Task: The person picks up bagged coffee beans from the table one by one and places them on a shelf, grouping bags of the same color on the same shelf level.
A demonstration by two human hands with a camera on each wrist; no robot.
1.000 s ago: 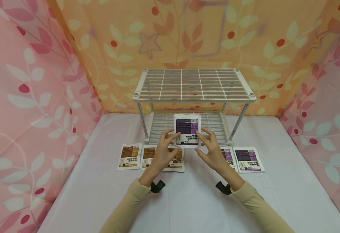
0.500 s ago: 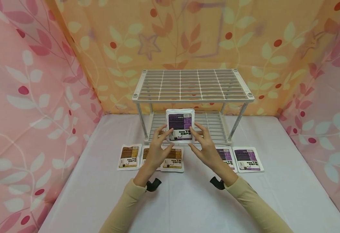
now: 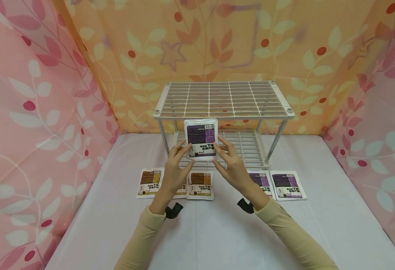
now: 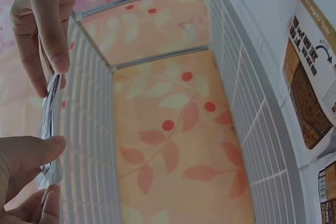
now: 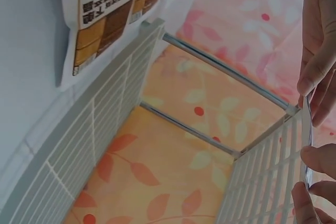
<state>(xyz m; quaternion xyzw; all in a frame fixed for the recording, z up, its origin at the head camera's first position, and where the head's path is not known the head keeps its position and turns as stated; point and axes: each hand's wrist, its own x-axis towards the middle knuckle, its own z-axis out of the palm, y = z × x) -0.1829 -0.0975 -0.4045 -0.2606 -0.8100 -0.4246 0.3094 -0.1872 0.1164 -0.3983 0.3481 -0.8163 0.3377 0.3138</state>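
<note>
A white pouch with a purple label is held upright in front of the wire rack, its printed side facing me. My left hand pinches its left edge between thumb and fingers. On the opposite edge my right hand has the same kind of pinch. Seen edge-on, the pouch looks thin in the left wrist view, and the right wrist view shows the pouch as a narrow strip between both hands' fingers.
A two-tier white wire rack stands at the back of the white table. Brown-label pouches lie in a row at front left, partly behind my left hand. Two purple-label pouches lie at front right. Patterned curtains enclose the table.
Both hands have moved left and slightly up with the pouch, from the rack's middle toward its left half. The brown pouch nearest the centre now shows fully. The pouches on the table stay put.
</note>
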